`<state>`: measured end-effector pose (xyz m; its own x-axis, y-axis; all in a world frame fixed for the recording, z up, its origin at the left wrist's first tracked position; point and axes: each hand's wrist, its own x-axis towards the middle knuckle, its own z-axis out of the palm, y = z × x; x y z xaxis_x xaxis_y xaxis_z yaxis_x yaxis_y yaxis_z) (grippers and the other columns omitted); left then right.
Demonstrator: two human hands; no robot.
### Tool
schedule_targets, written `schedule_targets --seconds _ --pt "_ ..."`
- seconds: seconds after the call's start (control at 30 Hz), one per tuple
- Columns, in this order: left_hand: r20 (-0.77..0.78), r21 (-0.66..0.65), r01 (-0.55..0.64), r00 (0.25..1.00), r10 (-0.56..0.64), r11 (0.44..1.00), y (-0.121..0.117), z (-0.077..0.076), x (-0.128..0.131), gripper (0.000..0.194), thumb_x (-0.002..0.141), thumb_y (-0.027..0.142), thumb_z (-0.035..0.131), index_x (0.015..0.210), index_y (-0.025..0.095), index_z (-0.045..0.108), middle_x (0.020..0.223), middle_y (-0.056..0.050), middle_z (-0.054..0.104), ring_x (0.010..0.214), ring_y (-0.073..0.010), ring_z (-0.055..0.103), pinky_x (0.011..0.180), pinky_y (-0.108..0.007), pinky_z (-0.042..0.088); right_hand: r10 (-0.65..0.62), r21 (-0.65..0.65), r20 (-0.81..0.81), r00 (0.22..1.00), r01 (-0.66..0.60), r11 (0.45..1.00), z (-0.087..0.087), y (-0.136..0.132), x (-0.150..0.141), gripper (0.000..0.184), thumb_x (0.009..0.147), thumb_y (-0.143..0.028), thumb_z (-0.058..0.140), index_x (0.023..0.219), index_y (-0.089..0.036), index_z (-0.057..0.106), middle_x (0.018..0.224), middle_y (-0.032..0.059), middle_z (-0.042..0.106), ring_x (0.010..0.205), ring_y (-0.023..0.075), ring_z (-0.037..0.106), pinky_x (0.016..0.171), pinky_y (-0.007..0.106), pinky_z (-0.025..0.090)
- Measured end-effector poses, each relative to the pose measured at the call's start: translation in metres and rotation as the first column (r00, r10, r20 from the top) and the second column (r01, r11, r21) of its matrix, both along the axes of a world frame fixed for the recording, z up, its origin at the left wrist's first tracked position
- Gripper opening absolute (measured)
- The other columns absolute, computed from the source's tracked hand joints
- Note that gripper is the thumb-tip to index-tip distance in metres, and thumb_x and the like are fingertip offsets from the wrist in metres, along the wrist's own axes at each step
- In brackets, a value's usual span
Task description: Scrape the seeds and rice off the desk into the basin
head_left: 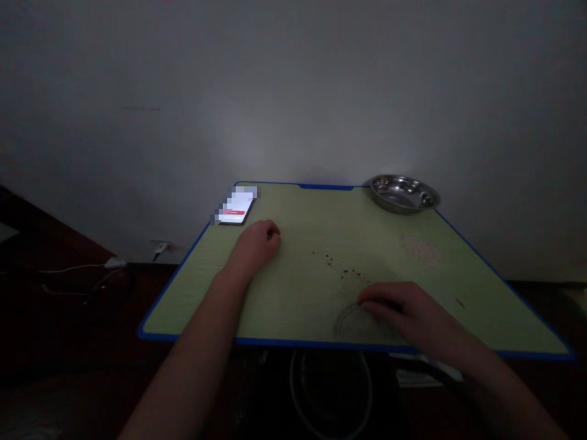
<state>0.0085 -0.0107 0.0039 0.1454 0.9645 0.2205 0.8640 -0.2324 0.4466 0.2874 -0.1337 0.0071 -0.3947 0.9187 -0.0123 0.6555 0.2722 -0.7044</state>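
Observation:
My left hand point(257, 245) rests on the light green table point(293, 305), its fingers curled closed. Whatever may be inside them is hidden. Near the front edge, my right hand point(406, 310) pinches the rim of a clear, round, see-through dish point(347, 319); the dim light blurs its outline. Between the two hands lies a loose scatter of small dark red bits point(346, 271). A pale patch of fine grains point(419, 250) is spread to the right, beyond my right hand.
A shiny metal bowl point(403, 195) stands at the back right corner. At the back left lies a phone point(235, 211) with a lit screen. Below the front edge is a dark pan with a round rim point(293, 391). A white wall point(293, 91) rises behind the table.

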Motion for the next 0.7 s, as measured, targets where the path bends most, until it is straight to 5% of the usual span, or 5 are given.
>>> schedule_targets --seconds 0.2,0.37,0.53,0.7 --pt "0.000 -0.002 0.006 1.000 -0.006 1.000 -0.001 0.001 0.000 0.021 0.077 0.021 0.045 0.085 0.017 0.064 0.086 -0.009 0.067 0.078 -0.0212 0.060 0.074 -0.035 0.046 -0.232 0.062 -0.017 0.973 0.233 0.971 -0.001 -0.013 0.009 0.022 0.089 -0.039 0.050 0.088 -0.024 0.067 0.080 0.0032 0.071 0.069 0.0181 0.064 0.061 0.029 0.049" --pt "-0.019 0.009 0.018 1.000 -0.018 1.000 0.000 0.001 -0.001 0.022 0.077 0.022 0.044 0.083 0.016 0.064 0.086 -0.010 0.067 0.078 -0.0221 0.060 0.072 -0.035 0.045 -0.242 0.113 -0.041 0.969 0.245 0.963 -0.006 -0.030 -0.031 0.022 0.091 -0.034 0.044 0.090 -0.023 0.063 0.074 0.0046 0.071 0.062 0.0174 0.066 0.056 0.028 0.047" --pt "-0.016 -0.002 0.013 1.000 -0.013 1.000 0.002 -0.001 -0.003 0.021 0.077 0.023 0.044 0.084 0.017 0.063 0.086 -0.008 0.067 0.078 -0.0209 0.060 0.071 -0.033 0.045 -0.359 0.287 -0.053 0.932 0.358 0.889 -0.017 -0.026 -0.074 0.022 0.092 -0.031 0.043 0.090 -0.021 0.062 0.061 0.0018 0.068 0.055 0.0187 0.066 0.051 0.028 0.041" --pt "-0.016 -0.005 0.011 1.000 -0.011 1.000 0.003 -0.001 -0.003 0.021 0.078 0.023 0.044 0.084 0.017 0.063 0.087 -0.008 0.067 0.079 -0.0204 0.060 0.073 -0.033 0.044 -0.406 0.406 0.045 0.913 0.355 0.842 -0.023 -0.014 -0.084 0.021 0.091 -0.027 0.045 0.087 -0.019 0.063 0.059 0.0017 0.068 0.052 0.0214 0.066 0.047 0.028 0.037"
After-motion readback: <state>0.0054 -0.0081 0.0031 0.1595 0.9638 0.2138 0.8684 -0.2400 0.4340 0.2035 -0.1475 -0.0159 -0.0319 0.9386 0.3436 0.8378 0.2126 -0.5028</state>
